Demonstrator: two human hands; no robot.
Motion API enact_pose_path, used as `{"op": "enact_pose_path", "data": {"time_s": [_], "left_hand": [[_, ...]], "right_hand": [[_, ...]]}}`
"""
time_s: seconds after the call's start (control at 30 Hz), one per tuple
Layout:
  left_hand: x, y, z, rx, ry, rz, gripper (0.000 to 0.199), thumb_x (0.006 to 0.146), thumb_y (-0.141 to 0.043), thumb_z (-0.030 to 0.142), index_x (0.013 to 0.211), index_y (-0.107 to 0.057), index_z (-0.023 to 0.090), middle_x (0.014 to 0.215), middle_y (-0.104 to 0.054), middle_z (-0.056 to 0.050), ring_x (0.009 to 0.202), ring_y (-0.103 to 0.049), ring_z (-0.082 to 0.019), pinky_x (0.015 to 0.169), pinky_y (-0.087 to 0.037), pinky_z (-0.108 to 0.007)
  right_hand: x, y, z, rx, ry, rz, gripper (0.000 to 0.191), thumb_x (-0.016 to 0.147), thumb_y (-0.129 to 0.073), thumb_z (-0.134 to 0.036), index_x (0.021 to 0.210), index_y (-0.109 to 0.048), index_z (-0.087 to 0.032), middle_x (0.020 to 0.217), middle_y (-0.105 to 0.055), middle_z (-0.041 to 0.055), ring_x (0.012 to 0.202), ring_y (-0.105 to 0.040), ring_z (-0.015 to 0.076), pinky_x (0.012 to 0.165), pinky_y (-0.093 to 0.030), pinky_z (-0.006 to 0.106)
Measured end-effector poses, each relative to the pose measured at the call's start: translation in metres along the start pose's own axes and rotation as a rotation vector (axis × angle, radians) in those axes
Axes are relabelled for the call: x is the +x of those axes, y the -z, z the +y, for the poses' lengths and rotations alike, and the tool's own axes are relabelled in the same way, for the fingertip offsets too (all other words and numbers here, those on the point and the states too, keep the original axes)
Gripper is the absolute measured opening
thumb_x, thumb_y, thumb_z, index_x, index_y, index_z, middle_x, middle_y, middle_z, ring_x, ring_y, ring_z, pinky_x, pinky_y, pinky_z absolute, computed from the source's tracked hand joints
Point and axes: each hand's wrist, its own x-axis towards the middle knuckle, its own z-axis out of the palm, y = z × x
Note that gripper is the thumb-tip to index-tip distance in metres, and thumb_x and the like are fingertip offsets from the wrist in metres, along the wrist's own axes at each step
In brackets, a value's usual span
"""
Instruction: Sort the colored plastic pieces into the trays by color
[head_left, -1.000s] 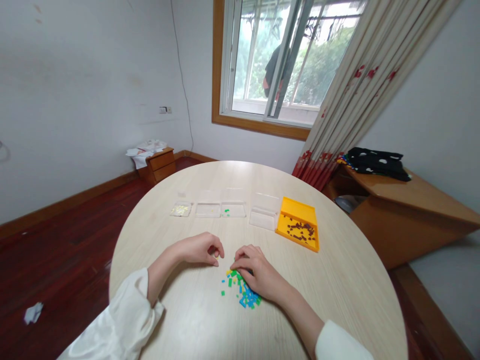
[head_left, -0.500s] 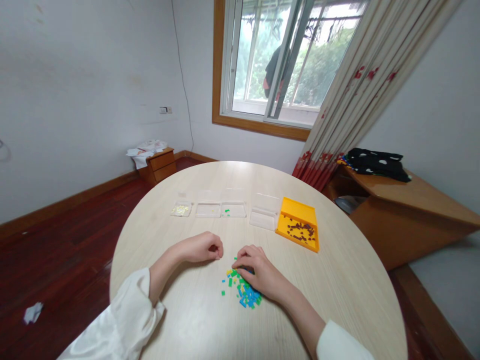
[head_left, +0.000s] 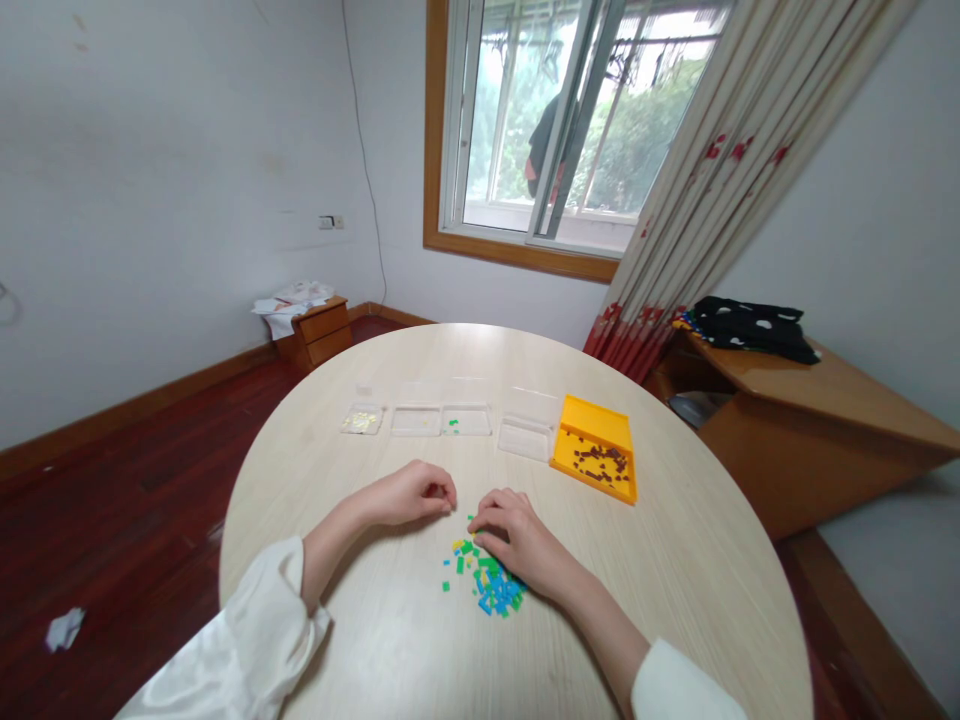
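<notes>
A loose pile of small green, blue and yellow building bricks (head_left: 498,588) lies on the round table. Over the pile's far right edge is my right hand (head_left: 517,535), thumb and index finger pinched, with a speck of yellow, seemingly a small brick, at their tips. My left hand (head_left: 416,492) is held a little above the table, left of and beyond the pile. Its fingers are curled to the thumb, and whatever they may hold is too small to make out. A few stray bricks lie along the pile's left side.
Beyond my hands stand clear plastic boxes in a row: one with pale yellow pieces (head_left: 363,421), a nearly bare one (head_left: 416,431), one with a few green pieces (head_left: 466,430), another clear box (head_left: 523,447). At right, an open yellow case (head_left: 598,425) holds dark brown pieces.
My left hand has moved slightly right, closer to my right hand. The right fingertips have lifted a little from the pile, with a bit of yellow at them.
</notes>
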Motion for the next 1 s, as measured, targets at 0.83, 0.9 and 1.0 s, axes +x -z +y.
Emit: {"op": "enact_pose_path", "data": {"time_s": [0.83,0.9,1.0], "left_hand": [[0.006,-0.019,0.010,-0.039,-0.047,0.273,0.008,0.074,-0.060,0.019,0.076,-0.065,0.014,0.068,-0.058,0.001,0.062,-0.046,-0.010,0.060,-0.036,-0.021],[0.007,-0.021,0.009,-0.044,-0.041,0.297,0.008,0.074,-0.061,0.019,0.077,-0.066,0.014,0.071,-0.061,-0.001,0.064,-0.048,-0.010,0.061,-0.037,-0.021],[0.008,-0.023,0.010,-0.044,-0.042,0.301,0.011,0.075,-0.062,0.022,0.078,-0.067,0.013,0.071,-0.061,-0.001,0.063,-0.048,-0.010,0.061,-0.037,-0.021]], "right_hand": [[0.005,-0.008,0.009,0.272,-0.127,0.368,0.017,0.082,-0.052,-0.026,0.080,-0.068,-0.018,0.079,-0.071,0.0052,0.074,-0.063,0.0188,0.069,-0.048,0.030],[0.006,-0.008,0.007,0.319,-0.147,0.378,0.017,0.081,-0.053,-0.027,0.079,-0.068,-0.018,0.078,-0.071,0.0050,0.074,-0.063,0.0186,0.069,-0.048,0.030],[0.006,-0.007,0.004,0.352,-0.168,0.381,0.018,0.080,-0.054,-0.028,0.079,-0.068,-0.018,0.077,-0.071,0.0048,0.073,-0.063,0.0183,0.069,-0.048,0.029]]}}
